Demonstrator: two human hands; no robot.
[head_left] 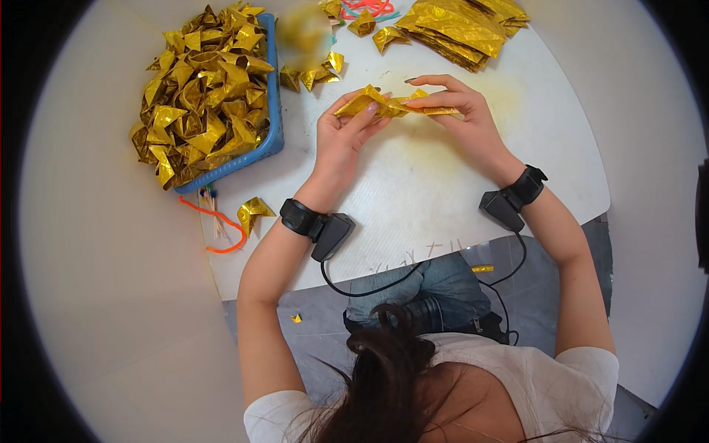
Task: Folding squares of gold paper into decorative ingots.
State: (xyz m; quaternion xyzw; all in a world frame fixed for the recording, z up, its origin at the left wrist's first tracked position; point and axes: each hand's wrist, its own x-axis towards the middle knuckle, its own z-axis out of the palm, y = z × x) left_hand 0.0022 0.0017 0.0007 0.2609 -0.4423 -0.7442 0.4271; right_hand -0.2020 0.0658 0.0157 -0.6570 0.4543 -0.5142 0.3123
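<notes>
Above the far middle of the table, both hands hold one piece of gold foil paper (391,105), partly folded into a pointed shape. My left hand (346,131) pinches its left end, with the thumb on top. At the right end, my right hand (461,111) has its thumb and fingers closed on the foil's narrower strip, while one finger sticks out beyond it. The fingers cover part of the folds. A black strap with a small box sits on each wrist.
A blue plastic basket (275,111) heaped with folded gold pieces stands at the far left. Flat gold sheets (461,33) lie stacked at the back. Loose folded pieces (255,213) and an orange pipe cleaner (240,236) lie on the white table (413,188). Cables hang from both wrists.
</notes>
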